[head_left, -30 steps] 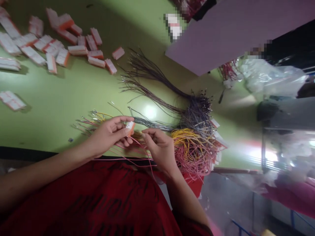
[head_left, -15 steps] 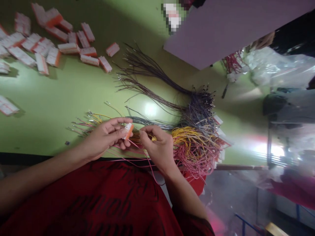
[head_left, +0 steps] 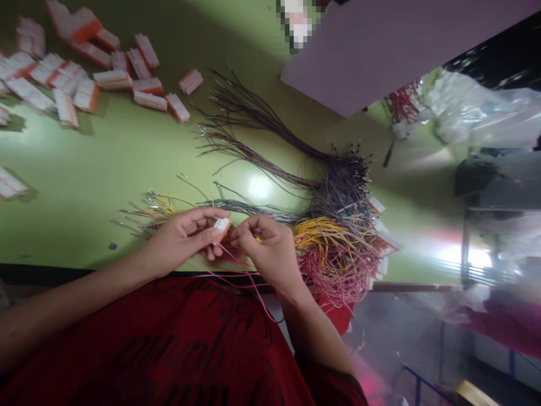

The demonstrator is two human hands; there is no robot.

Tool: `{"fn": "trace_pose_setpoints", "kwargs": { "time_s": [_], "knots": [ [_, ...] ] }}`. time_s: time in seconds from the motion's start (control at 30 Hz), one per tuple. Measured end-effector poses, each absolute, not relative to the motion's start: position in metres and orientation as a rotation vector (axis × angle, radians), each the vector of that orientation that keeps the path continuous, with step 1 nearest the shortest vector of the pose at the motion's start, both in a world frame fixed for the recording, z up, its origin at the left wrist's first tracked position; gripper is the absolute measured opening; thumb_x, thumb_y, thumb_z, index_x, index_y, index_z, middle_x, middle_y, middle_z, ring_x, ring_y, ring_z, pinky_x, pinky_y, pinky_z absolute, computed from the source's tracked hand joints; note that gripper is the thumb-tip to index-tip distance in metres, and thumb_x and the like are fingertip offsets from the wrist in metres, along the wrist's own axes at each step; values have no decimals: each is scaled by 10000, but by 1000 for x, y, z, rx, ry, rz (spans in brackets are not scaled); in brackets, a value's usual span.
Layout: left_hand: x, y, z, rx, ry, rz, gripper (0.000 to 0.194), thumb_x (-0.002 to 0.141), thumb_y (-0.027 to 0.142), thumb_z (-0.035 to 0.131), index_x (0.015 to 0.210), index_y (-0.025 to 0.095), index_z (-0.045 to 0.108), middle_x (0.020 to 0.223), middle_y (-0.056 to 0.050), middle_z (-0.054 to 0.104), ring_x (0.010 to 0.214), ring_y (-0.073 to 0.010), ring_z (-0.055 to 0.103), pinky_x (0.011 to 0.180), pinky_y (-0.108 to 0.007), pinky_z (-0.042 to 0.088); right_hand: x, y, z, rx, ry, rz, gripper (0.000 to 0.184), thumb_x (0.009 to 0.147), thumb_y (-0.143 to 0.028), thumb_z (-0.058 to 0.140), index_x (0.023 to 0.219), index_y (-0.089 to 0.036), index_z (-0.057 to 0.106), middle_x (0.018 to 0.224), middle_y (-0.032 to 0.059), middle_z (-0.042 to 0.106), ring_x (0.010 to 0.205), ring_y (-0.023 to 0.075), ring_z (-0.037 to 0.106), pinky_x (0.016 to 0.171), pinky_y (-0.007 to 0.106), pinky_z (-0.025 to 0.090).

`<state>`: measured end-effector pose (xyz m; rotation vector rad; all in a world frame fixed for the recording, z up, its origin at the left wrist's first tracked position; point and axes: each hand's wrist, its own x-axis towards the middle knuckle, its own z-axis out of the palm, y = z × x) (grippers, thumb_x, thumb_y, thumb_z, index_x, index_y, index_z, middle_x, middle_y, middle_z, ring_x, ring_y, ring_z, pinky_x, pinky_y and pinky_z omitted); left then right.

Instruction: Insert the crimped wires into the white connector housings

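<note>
"Where are your hands?"

"My left hand [head_left: 190,234] is clamped on a small white-and-orange plastic connector block [head_left: 222,228], thumb on one face, fingers behind. My right hand [head_left: 270,245] is just beside it, at three o'clock, thumb and forefinger pinched on what looks like a slim metal-tipped wire [head_left: 234,226]. I can't make out its colour."

"What else is around you?"

"Loose white-and-orange plastic connectors [head_left: 112,80] lie on the glossy green tabletop [head_left: 105,158] at ten o'clock from my hands. Bunched yellow plastic-coated wires [head_left: 316,237] lie at three o'clock from my right hand, a tangle of pink plastic-coated wires [head_left: 333,276] at four, and a dark wire bundle [head_left: 344,175] at one to two."

"What could go wrong?"

"The block is small and only my fingertips grip it, so a push from three o'clock could twist it or slide it back into my palm. If I pinch the wire too far from its tip, it could bend instead of going straight. And a slack pink wire loop [head_left: 265,307] droops at five o'clock; if my forearm catches it, the tug could reach whatever it joins."
</note>
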<state>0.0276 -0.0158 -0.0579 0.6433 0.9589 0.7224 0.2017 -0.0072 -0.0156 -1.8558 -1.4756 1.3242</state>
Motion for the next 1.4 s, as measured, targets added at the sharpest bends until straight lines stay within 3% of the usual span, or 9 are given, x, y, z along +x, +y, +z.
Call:
{"fn": "trace_pose_setpoints", "kwargs": {
  "time_s": [0.3,0.57,0.73,0.8,0.87,0.97,1.03,1.4],
  "knots": [
    [29,-15,-54,632,951,734,300,782,259,760,1046,162,657,649,0,719,523,-135,653,529,-247,556,198,-7,-24,-1824,-1312,1475,145,810,-305,586,697,-214,580,617,7,667,579,149,613,562,280,504],
    [31,-18,-49,640,968,698,338,771,271,751,1065,146,641,641,-3,720,520,-133,645,539,-253,551,199,-18,-27,-1794,-1324,1409,152,821,-301,576,695,-220,555,584,-13,620,546,135,569,519,254,444],
    [34,-16,-42,652,983,678,326,762,255,728,1042,135,613,644,10,708,534,-124,650,547,-243,554,207,-18,-25,-1736,-1418,1437,184,878,-323,571,733,-212,596,598,-15,639,579,142,600,570,266,467],
    [34,-13,-40,648,1003,695,304,768,250,715,1028,143,601,657,20,699,541,-123,656,527,-232,545,217,-9,-25,-1707,-1569,1318,203,914,-328,556,774,-208,641,692,11,695,656,157,634,642,292,492],
    [35,-10,-39,646,1014,703,297,775,248,705,1032,148,593,656,29,688,527,-119,651,500,-221,529,227,4,-30,-1715,-1812,964,190,927,-271,551,797,-209,675,795,39,723,763,179,641,730,328,484],
    [35,-7,-43,635,1016,683,312,783,250,698,1056,146,586,634,34,679,507,-115,644,484,-212,514,239,24,-43,-1727,-2212,402,164,885,-146,575,799,-210,700,853,70,713,843,221,594,769,372,407],
    [35,-5,-46,612,1019,668,326,788,259,700,1070,143,584,629,31,682,509,-117,648,485,-210,513,246,30,-52,-1703,-2399,237,173,876,-114,573,814,-209,703,845,75,703,830,231,564,752,377,358],
    [35,-4,-51,529,1032,641,307,822,206,668,1108,136,581,599,30,696,498,-119,658,487,-208,499,235,34,-68,-1616,-2356,200,193,888,-137,539,794,-216,688,789,64,685,783,222,544,721,363,349]
  ]
}}
